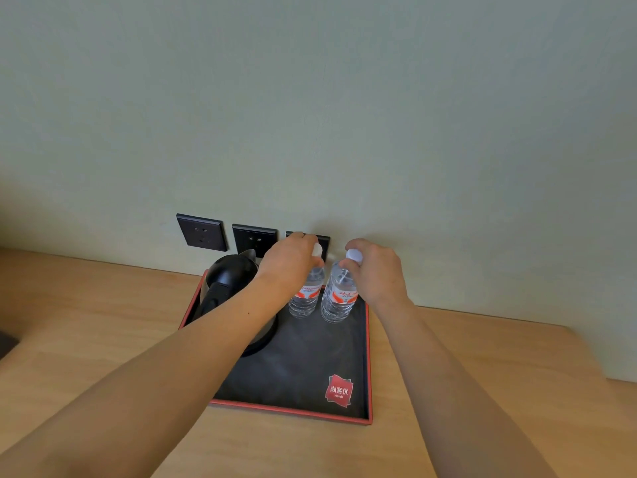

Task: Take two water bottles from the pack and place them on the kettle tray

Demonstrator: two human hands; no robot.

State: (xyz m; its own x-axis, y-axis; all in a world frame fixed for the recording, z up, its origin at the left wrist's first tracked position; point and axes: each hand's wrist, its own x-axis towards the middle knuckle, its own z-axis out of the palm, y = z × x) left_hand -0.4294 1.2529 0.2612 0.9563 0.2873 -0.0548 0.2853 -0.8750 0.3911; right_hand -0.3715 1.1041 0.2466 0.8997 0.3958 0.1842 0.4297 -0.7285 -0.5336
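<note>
Two clear water bottles with red-and-white labels and white caps stand upright side by side at the back of the black, red-rimmed kettle tray [310, 370]. My left hand [289, 262] grips the left bottle [306, 298] by its neck and cap. My right hand [374, 270] grips the right bottle [337, 300] the same way. Both bottle bases rest on the tray floor. A black electric kettle [229, 281] stands on the tray's left side, partly hidden by my left forearm. The pack is out of view.
The tray lies on a light wooden desk [482, 391] against a pale green wall. Three black wall sockets [201, 232] sit just behind the kettle and bottles. A red hotel logo [339, 390] marks the tray's near right corner.
</note>
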